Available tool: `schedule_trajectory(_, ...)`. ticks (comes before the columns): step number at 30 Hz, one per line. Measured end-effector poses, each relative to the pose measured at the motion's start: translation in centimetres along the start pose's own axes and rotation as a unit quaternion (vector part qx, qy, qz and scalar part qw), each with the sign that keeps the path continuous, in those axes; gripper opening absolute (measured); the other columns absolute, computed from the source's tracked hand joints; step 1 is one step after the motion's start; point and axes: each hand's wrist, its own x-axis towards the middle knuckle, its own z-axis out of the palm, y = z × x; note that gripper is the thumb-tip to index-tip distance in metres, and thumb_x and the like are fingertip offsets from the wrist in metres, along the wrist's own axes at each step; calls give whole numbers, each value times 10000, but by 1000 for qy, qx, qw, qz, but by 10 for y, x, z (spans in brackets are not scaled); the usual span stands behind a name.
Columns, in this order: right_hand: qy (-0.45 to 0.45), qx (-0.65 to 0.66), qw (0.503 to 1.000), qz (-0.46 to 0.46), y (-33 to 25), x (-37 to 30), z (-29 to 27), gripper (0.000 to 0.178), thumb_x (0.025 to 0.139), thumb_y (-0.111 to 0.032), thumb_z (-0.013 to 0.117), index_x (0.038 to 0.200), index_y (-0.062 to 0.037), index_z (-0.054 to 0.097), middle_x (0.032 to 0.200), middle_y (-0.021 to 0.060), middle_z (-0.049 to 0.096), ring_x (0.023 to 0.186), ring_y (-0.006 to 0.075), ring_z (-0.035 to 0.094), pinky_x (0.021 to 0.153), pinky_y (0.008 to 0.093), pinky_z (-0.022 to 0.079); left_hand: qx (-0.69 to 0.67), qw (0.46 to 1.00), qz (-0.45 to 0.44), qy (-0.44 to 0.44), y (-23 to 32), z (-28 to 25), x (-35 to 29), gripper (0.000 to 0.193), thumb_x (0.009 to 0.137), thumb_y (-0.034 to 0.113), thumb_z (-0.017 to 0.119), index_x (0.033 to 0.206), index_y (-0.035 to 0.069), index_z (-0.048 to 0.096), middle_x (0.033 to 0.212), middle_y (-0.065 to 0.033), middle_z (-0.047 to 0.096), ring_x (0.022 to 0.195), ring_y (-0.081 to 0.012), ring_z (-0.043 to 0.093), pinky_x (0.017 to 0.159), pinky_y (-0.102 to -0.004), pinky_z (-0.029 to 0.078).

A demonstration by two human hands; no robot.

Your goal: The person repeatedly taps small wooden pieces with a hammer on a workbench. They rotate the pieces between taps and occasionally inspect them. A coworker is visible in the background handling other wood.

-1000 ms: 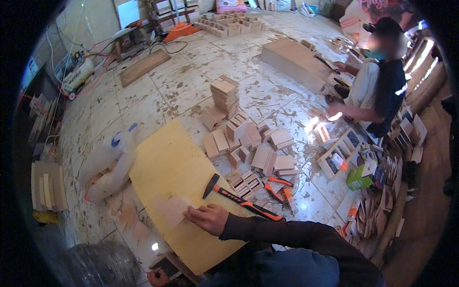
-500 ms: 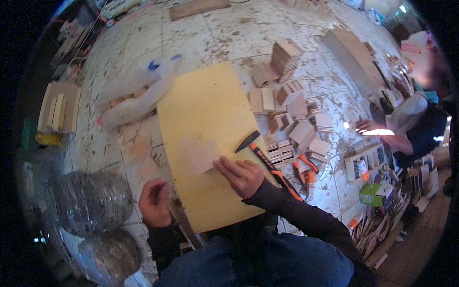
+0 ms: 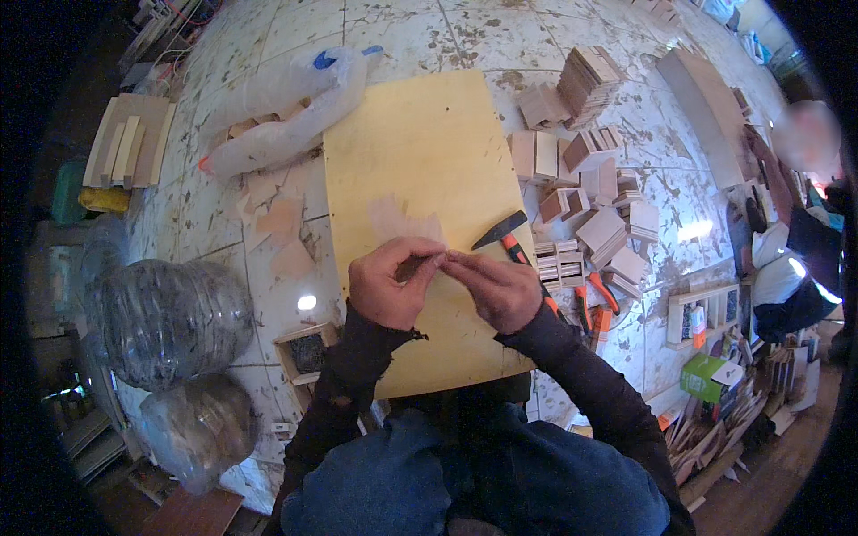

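My left hand and my right hand meet over a yellow board, thumbs and fingertips pinched together. Whatever lies between the fingertips is too small to make out. Just beyond them, a thin pale piece with a notched edge lies on the board, its near part covered by my fingers. A hammer with a black head and orange-black handle rests at the board's right edge, partly behind my right hand. By my left forearm stands a small wooden box with dark small contents.
Stacks of small wooden pieces and orange-handled pliers lie to the right. A plastic bag and pale scraps are at left, above wrapped bundles. A person sits at far right near a green box.
My left hand has come from the board's left edge to meet my right hand, which has left the pale piece. Both are now pinched together. The whole view has shifted.
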Motion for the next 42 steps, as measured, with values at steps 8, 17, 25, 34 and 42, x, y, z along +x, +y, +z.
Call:
schedule_trajectory(8,-78,-262,897,348,1,-63,-18,260,801,-171,661,928,38,571,937,183,533,896,369,556,742,454,475,99,983,157,4,-6,-1,-3,129,797,-41,673,906,27,679,927,-130,690,881,-228,681,751,-291,553)
schedule_trajectory(17,-135,-34,847,514,-27,-59,-70,311,949,-279,527,937,29,567,686,178,604,630,379,604,565,453,470,130,971,200,27,-13,3,-5,141,792,-30,678,908,43,644,948,-121,681,863,-234,687,738,-316,570)
schedule_trajectory(25,-203,175,883,386,-78,-18,-107,289,979,-261,479,1033,6,575,595,162,567,550,342,618,520,417,474,90,988,122,38,-10,8,-12,360,825,-28,657,1129,36,475,918,-125,688,895,-232,699,791,-349,575)
schedule_trajectory(34,37,401,857,321,-99,-36,-126,339,913,-391,538,922,-52,560,526,45,498,426,171,502,424,296,383,-32,993,107,30,-22,5,-11,399,872,-68,553,1206,17,350,990,-178,652,984,-235,650,844,-337,527)
schedule_trajectory(42,-209,107,883,406,-86,-26,-101,217,982,-220,446,995,-19,525,616,173,579,538,388,593,490,438,458,-18,990,138,32,-27,7,-6,325,885,-74,502,1156,-13,334,955,-187,645,937,-252,674,796,-334,540)
